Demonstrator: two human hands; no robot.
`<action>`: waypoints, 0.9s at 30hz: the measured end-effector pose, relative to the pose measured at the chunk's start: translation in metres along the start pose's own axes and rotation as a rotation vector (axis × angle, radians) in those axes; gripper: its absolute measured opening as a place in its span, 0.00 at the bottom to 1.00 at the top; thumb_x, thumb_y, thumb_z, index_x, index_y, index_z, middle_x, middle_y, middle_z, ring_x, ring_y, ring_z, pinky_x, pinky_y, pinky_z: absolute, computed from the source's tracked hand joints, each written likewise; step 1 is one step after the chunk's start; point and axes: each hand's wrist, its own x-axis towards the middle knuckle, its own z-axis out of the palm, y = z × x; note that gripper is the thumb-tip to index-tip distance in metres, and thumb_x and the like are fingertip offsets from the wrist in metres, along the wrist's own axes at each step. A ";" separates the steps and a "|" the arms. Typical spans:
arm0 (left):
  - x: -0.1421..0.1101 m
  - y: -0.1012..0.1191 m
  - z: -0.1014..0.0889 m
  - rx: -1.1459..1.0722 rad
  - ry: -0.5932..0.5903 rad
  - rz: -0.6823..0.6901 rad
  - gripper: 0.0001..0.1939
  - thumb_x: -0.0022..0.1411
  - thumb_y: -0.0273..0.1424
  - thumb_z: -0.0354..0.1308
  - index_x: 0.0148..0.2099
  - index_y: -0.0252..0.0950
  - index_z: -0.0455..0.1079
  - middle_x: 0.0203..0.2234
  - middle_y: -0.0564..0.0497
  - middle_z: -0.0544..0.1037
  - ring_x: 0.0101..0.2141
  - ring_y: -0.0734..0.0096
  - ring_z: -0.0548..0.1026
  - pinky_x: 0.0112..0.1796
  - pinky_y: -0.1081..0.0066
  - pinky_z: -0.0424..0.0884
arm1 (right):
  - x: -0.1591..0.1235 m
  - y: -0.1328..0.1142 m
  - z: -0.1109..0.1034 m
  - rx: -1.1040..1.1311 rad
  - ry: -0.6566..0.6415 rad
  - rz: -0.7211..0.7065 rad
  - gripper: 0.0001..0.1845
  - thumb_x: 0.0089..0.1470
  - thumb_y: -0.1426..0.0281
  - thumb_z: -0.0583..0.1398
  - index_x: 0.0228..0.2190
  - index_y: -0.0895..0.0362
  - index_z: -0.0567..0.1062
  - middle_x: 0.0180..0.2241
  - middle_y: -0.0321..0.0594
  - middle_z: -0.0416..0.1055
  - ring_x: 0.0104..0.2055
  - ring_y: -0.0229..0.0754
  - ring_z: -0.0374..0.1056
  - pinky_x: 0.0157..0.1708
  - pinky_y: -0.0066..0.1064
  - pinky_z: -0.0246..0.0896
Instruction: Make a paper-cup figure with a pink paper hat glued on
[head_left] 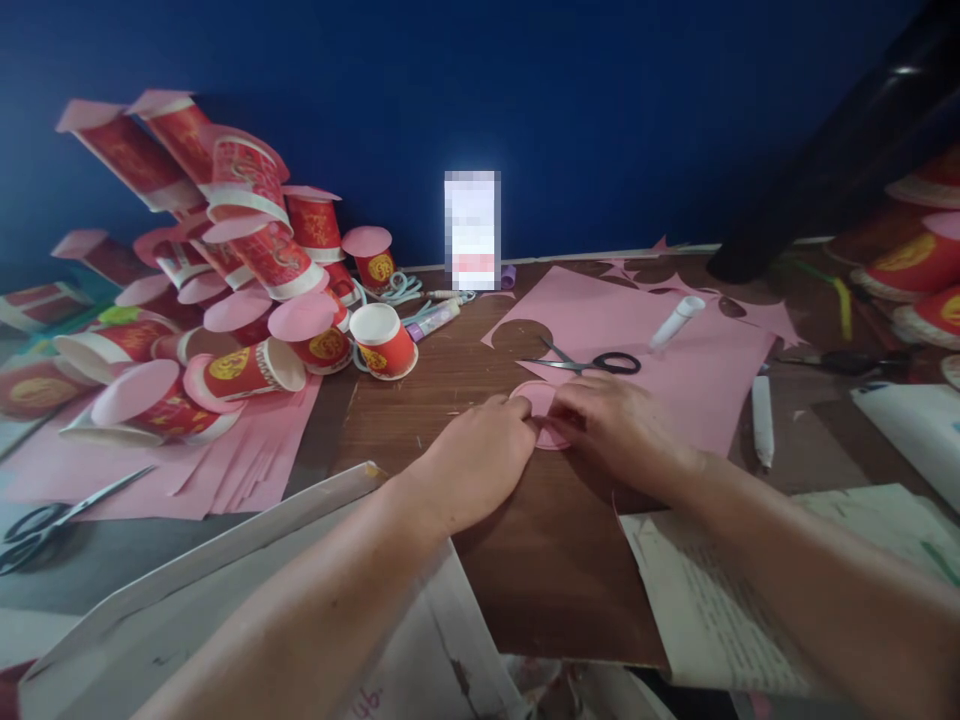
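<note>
A round pink paper disc (553, 440) lies at the middle of the brown table, partly hidden under my fingers. With curled fingers my left hand (484, 450) holds the disc's left edge. From the other side my right hand (626, 425) pinches at the disc's right part, its fingertips close together. Just beyond the hands, scissors (619, 362) with black handles rest with blades apart on a large pink paper sheet (697, 390). A white glue stick (679, 320) is on that sheet. Left of them, a red paper cup (386, 343) with a gold emblem stands on the table.
Many red cups with pink paper discs are heaped at the left (247, 370), above stacked pink sheets (259, 470). More scissors (52, 525) lie nearby. A lit phone (472, 230) stands at the back wall. A white tube (763, 420), printed paper (697, 590) and more cups are to the right.
</note>
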 end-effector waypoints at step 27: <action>0.000 0.009 0.004 0.234 0.014 -0.007 0.16 0.63 0.21 0.41 0.45 0.32 0.69 0.42 0.42 0.71 0.41 0.61 0.71 0.37 0.67 0.68 | -0.004 0.008 0.003 0.279 0.098 0.238 0.07 0.51 0.66 0.60 0.24 0.54 0.72 0.27 0.35 0.72 0.30 0.38 0.65 0.28 0.29 0.53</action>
